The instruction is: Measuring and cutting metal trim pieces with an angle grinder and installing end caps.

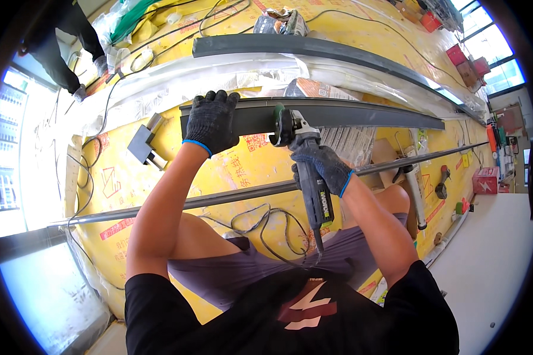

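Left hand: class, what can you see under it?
The dark grey profile shows on both sides of the left hand; the stretch directly underneath is covered.

Left of your left hand (210, 121), you have a dark angular block (140, 144) on a yellow floor covering (115, 201); farther off past that hand show a co-worker's legs (58, 59). Well right of your right hand (323, 167) sits a red box (485, 180).
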Demonstrator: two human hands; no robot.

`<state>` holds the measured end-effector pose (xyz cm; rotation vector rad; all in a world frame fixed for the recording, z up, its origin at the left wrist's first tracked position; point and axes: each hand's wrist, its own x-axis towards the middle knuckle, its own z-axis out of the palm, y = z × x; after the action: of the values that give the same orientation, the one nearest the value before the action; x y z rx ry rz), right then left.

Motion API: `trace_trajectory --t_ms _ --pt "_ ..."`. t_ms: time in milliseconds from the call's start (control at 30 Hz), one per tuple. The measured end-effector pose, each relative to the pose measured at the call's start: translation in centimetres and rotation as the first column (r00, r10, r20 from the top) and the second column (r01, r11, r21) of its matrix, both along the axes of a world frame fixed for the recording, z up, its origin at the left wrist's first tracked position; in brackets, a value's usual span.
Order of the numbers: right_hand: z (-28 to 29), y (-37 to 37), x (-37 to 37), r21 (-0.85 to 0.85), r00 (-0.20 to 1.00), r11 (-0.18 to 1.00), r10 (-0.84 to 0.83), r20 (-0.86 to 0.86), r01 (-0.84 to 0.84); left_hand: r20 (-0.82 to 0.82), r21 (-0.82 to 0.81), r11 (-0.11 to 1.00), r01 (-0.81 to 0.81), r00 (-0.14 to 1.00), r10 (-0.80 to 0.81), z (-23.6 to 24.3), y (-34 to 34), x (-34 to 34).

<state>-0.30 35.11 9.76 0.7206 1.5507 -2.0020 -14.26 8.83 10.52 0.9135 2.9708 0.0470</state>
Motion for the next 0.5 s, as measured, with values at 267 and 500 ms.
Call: trace_trajectory --t_ms 267,500 --pt "-0.46 0.58 -0.38 -0.028 0.999 1.000 0.013 0.031 -0.012 0.010 -0.007 1.000 -0.002 1.000 0.002 0.26 -0.09 -0.01" --pt "0.04 0.50 -0.53 -0.007 0.999 1.000 0.021 0.045 -0.021 0.011 -0.013 1.000 -0.002 1.000 0.002 0.11 -0.06 -0.08"
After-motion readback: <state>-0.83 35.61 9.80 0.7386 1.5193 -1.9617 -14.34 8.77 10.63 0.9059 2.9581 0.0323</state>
